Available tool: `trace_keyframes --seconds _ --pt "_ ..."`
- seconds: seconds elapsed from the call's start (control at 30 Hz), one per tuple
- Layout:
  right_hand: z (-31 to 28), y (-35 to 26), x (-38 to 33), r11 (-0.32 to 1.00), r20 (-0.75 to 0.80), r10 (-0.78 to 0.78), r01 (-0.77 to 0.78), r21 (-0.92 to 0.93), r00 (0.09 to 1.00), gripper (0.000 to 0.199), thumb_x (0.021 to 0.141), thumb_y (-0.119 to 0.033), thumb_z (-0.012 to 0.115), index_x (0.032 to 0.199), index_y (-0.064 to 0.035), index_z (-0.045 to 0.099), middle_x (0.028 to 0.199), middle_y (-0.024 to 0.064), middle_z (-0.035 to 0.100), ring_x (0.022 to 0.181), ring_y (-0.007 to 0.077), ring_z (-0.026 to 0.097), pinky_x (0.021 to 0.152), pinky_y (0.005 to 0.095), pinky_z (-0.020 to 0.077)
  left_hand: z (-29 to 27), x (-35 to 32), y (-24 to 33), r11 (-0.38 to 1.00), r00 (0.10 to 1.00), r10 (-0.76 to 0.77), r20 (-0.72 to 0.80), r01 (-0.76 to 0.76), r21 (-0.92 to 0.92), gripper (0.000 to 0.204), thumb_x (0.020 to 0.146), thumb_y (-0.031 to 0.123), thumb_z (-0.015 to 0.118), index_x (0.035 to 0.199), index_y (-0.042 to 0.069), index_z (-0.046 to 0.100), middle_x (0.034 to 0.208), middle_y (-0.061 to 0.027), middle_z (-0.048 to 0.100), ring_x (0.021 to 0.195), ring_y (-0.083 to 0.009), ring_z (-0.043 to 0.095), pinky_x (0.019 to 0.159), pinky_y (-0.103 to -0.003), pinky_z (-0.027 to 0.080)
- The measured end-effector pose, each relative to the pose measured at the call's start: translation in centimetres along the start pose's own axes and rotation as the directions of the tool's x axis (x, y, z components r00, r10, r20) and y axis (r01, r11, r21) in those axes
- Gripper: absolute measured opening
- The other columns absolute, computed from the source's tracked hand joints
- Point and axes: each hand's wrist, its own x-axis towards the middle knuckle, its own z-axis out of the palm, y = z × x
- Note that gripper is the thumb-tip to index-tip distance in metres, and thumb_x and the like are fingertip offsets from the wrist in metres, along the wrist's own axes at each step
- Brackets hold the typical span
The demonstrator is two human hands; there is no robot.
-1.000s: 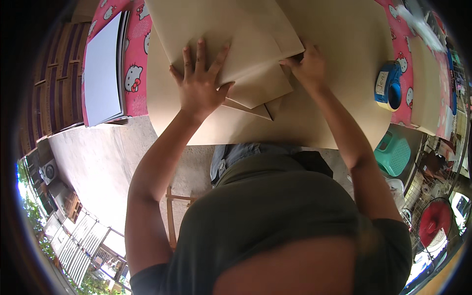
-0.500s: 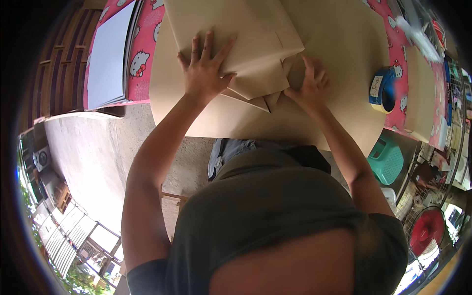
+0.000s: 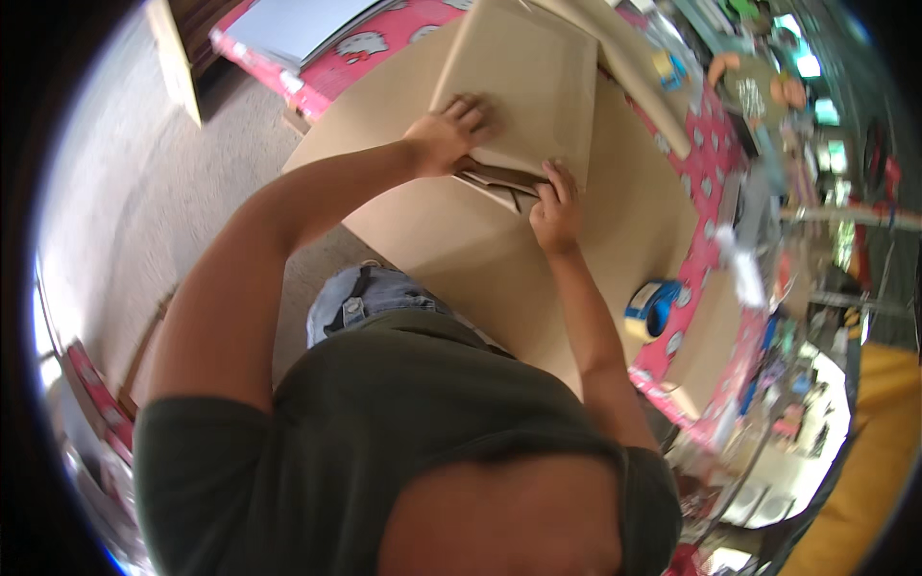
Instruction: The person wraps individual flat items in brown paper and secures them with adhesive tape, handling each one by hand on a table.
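A flat, rectangular package wrapped in brown paper [image 3: 533, 91] lies on a wide sheet of the same paper [image 3: 451, 226]. At its near end the folded flap [image 3: 509, 176] stands partly lifted, with a dark gap under it. My left hand [image 3: 449, 136] is at the package's near left corner, its fingers bent over the top and the thumb by the fold; the fingertips are slightly blurred. Across from it, my right hand [image 3: 557, 209] pinches the flap's right end between thumb and fingers. The inside of the package is hidden.
Blue tape rolls sit to the right [image 3: 651, 309] and at the far right [image 3: 669, 69]. Paper curls up along the package's far right side [image 3: 624, 67]. White sheets [image 3: 298, 27] lie on the pink patterned tablecloth [image 3: 370, 48]. Another person [image 3: 759, 91] is beyond the table.
My view has turned, so the package now appears tilted and farther right. My left hand has gone from lying spread on top to gripping the near corner. My right hand has closed on the flap.
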Motion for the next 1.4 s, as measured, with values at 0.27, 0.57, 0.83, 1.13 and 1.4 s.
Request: trace_keyframes --seconds 0.27,0.57,0.83,1.13,1.4 --pt "-1.4 -2.0 4.1 0.983 -0.022 0.180 -0.179 0.033 0.983 0.017 0.065 0.003 0.056 0.079 -0.0020 0.064 0.095 0.0124 0.065 0.094 0.0288 0.061 0.082 0.0374 0.0488 -2.1 -3.7 -0.4 0.994 0.992 0.102 -0.080 -0.099 0.038 0.071 0.068 0.039 0.068 0.126 0.011 0.037 0.133 -0.0072 0.038 0.117 -0.0258 0.039 0.097 -0.045 0.032" --pt "-0.9 -11.6 5.7 0.944 0.095 0.331 -0.328 -0.040 0.939 0.013 0.076 -0.013 0.066 0.080 0.0002 0.065 0.088 0.0174 0.064 0.082 0.0288 0.063 0.070 0.0318 0.0501 -4.1 -7.0 -5.3 0.743 0.927 0.094 -0.364 -0.309 -0.594 0.016 0.065 0.012 0.072 0.075 0.006 0.062 0.080 -0.0047 0.061 0.083 -0.0244 0.054 0.069 -0.036 0.047" --pt "-1.8 -13.1 8.6 0.880 0.383 0.417 -0.472 0.058 0.824 0.038 0.074 -0.039 0.068 0.082 -0.0035 0.057 0.084 0.0115 0.059 0.074 0.0309 0.058 0.062 0.0385 0.0456 -4.8 -8.5 -3.6 0.823 0.942 -0.259 -0.213 0.099 -0.559 0.021 0.071 0.027 0.069 0.068 0.010 0.058 0.070 -0.0021 0.052 0.080 -0.0218 0.054 0.065 -0.035 0.045" --pt "3.4 -7.3 10.6 0.950 0.246 0.289 -0.308 0.042 0.925 0.061 0.065 -0.063 0.064 0.090 -0.0094 0.046 0.093 0.0061 0.048 0.092 0.0265 0.044 0.080 0.0431 0.0316 -4.2 -6.6 -2.4 0.511 0.526 -0.846 -0.083 0.758 -0.405 0.088 0.051 0.040 0.082 0.119 0.006 0.037 0.119 -0.0175 0.040 0.112 -0.0337 0.041 0.098 -0.039 0.032" --pt "5.9 -6.3 14.9 0.967 0.343 0.250 -0.216 -0.136 0.905 0.058 0.070 -0.064 0.058 0.088 -0.0103 0.047 0.094 0.0072 0.047 0.090 0.0269 0.044 0.079 0.0416 0.0288 -3.3 -5.7 -2.5 0.471 0.547 -0.837 -0.012 0.708 -0.526 0.105 0.049 0.040 0.083 0.131 0.006 0.026 0.120 -0.0169 0.039 0.110 -0.0344 0.042 0.093 -0.041 0.039"
